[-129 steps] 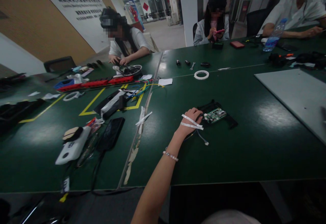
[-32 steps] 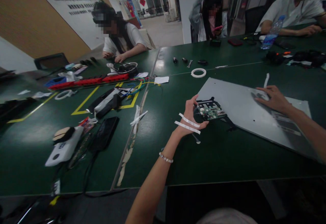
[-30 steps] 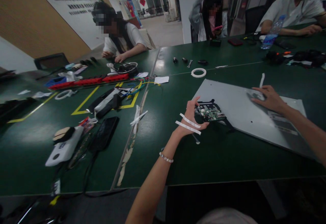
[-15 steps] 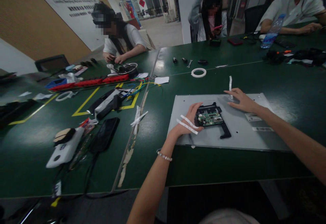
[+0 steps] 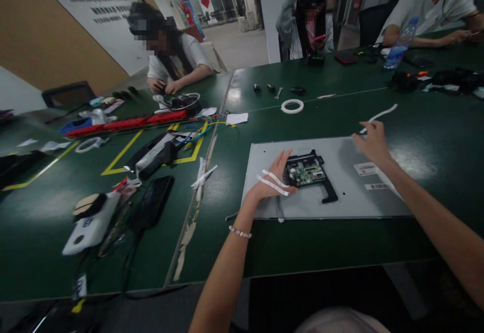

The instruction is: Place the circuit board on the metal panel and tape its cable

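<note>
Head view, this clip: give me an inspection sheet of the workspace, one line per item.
Surface: dark green table, yellow tape lines at left.
Job's things: grey metal panel lying flat; black bracket with green circuit board on it.
Clutter: tape roll, red power strip, black phone, white device, water bottle.
Grippers: left hand flat beside the board, two white tape strips stuck on its back; right hand pinches a white tape strip.
Cables: coloured wires; black cable by the phone.
Surroundings: three other people seated at the far side.
</note>
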Demonstrator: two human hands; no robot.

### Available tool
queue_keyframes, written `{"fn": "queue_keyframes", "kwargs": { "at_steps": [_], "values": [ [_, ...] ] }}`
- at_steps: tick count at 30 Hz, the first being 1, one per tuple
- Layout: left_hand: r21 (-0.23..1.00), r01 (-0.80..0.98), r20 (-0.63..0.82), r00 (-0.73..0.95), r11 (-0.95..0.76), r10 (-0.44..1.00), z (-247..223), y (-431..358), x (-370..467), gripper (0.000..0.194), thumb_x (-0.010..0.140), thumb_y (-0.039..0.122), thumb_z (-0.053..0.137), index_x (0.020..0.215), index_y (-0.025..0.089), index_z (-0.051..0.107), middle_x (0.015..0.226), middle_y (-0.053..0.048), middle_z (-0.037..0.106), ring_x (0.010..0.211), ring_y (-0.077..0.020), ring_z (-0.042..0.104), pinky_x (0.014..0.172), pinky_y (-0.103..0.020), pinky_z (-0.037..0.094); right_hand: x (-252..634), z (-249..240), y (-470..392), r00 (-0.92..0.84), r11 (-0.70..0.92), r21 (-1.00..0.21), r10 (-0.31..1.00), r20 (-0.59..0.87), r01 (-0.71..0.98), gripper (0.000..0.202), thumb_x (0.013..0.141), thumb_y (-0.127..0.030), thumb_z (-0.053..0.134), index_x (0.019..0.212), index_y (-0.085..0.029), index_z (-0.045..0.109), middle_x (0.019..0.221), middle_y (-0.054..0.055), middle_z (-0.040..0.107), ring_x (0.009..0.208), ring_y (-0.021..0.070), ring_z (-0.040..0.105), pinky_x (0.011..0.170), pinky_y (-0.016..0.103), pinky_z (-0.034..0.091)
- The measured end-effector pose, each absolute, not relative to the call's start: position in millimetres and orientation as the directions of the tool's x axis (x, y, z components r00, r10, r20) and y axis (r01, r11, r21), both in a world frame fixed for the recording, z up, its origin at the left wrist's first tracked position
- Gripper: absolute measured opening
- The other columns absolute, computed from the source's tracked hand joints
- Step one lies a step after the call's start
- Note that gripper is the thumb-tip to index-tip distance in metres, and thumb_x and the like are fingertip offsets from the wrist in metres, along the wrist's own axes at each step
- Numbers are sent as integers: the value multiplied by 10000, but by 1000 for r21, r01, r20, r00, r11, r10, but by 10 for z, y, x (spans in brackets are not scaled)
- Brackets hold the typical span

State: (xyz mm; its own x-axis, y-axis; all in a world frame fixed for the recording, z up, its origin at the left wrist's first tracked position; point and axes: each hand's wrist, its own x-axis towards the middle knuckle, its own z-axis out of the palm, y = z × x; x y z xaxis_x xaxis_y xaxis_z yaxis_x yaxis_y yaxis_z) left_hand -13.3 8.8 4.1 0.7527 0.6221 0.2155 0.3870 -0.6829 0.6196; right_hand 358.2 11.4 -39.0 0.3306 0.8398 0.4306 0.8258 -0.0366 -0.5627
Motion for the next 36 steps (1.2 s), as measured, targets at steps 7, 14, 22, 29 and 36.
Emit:
{"fn": "queue_keyframes", "kwargs": {
  "at_steps": [7,14,22,29,36],
  "values": [
    [681,380,185,737,-625,650,126,70,-138,1093,596,345,786,1464,234,131,1457,-162,270,1349,-357,299,1107,-564,282,3877,-566,-11,484,-146,-620,766,423,771,591,781,-441,522,1282,-138,447,1202,191,384,1152,344,415,1017,513,350],
    [727,301,217,753,-618,622,211,53,-159,1033,631,330,771,1453,293,146,1461,-140,278,1341,-352,317,1089,-590,295,3805,-526,-99,349,-61,-519,806,478,852,611,802,-442,522,1307,-111,430,1183,191,402,1172,315,396,1028,421,344],
    [718,318,218,742,-619,634,127,75,-114,1020,637,287,766,1449,260,148,1467,-137,273,1356,-331,298,1128,-539,256,3659,-489,-76,286,-30,-519,860,422,854,646,819,-486,500,1358,-144,404,1247,187,385,1163,325,442,979,465,396],
    [701,337,199,754,-628,626,13,104,-112,1058,636,296,765,1460,246,104,1499,-142,221,1375,-350,250,1134,-554,227,3742,-555,-1,280,21,-544,840,464,839,604,766,-396,540,1312,-144,483,1166,138,511,1133,266,475,995,401,386],
    [694,350,196,749,-629,633,-23,104,-118,1060,657,331,752,1470,246,77,1517,-142,200,1384,-355,236,1135,-556,224,3847,-469,-128,477,-122,-625,760,440,771,448,732,-280,545,1155,-142,598,1050,127,568,1014,257,533,959,425,387]
  ]
}}
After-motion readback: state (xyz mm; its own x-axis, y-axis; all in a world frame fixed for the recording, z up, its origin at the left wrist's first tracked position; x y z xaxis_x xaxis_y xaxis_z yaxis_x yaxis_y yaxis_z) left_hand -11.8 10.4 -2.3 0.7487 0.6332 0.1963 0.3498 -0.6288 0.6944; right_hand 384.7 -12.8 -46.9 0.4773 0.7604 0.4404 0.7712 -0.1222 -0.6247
